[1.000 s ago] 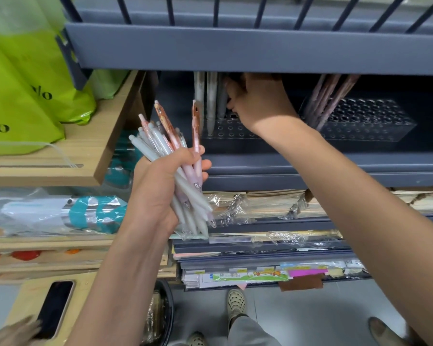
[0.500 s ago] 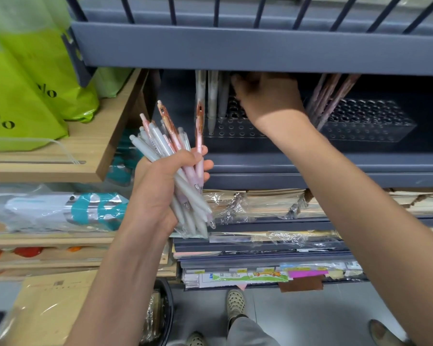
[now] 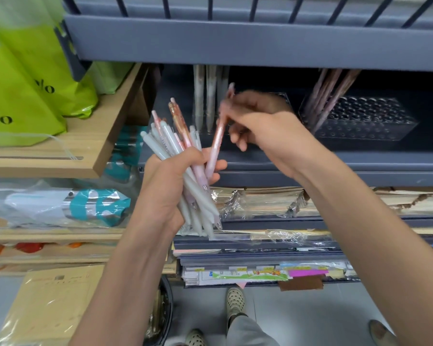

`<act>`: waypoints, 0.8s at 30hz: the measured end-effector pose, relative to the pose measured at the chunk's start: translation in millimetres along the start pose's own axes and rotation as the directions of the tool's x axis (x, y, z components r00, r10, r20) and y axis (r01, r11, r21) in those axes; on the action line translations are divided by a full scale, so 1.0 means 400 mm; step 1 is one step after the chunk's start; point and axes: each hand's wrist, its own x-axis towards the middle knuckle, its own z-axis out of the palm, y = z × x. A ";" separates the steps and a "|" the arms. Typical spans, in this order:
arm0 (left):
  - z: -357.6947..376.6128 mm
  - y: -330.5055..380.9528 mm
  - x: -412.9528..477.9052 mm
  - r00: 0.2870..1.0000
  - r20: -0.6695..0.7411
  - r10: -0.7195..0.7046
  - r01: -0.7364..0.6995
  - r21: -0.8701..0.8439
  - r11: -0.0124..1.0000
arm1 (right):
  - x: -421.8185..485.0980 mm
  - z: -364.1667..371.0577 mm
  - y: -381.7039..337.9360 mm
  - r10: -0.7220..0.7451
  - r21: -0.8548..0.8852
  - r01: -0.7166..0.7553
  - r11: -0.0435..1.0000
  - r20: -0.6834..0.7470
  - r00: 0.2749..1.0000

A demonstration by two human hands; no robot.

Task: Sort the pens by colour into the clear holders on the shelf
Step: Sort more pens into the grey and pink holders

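My left hand [image 3: 170,186] grips a bundle of pens [image 3: 180,156], pale grey-white and pink ones, tips pointing down. My right hand [image 3: 263,126] pinches one pink pen [image 3: 216,146] at its upper part; the pen's lower end still sits against the bundle by my left fingers. On the grey shelf behind stand two clear holders. The left holder [image 3: 283,98] is mostly hidden by my right hand and carries pale pens [image 3: 205,101]. The right holder [image 3: 365,121] carries brownish-pink pens [image 3: 330,96] leaning at its left end.
The upper grey shelf edge [image 3: 235,41] overhangs the holders closely. Lime-green bags [image 3: 23,83] sit on a wooden shelf [image 3: 90,146] at left. Wrapped notebooks [image 3: 273,201] and stacked paper fill the shelves below. My shoes [image 3: 235,299] show on the floor.
My right hand has come back out from the left holder under the shelf and has taken hold of a pink pen from the bundle. My left hand stays about where it was.
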 end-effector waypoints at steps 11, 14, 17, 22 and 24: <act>-0.025 -0.004 0.008 0.996 -0.016 -0.083 0.084 0.032 0.996 | -0.012 -0.065 -0.002 -0.202 0.082 0.254 0.964 -0.400 0.894; -0.008 -0.013 0.006 0.997 0.002 -0.079 0.079 0.023 0.997 | -0.052 -0.098 0.007 -0.301 -0.006 0.326 0.945 -0.399 0.866; 0.020 -0.023 0.005 0.995 0.020 -0.098 0.098 0.010 0.995 | -0.095 -0.139 0.022 -0.379 -0.097 0.383 0.919 -0.493 0.783; 0.066 -0.039 -0.004 0.996 0.051 -0.077 0.077 0.008 0.997 | -0.141 -0.236 0.049 -0.447 -0.261 0.390 0.883 -0.720 0.531; 0.087 -0.046 -0.010 0.996 0.065 -0.059 0.058 0.024 0.998 | -0.140 -0.277 0.050 -0.428 -0.273 0.366 0.890 -0.778 0.459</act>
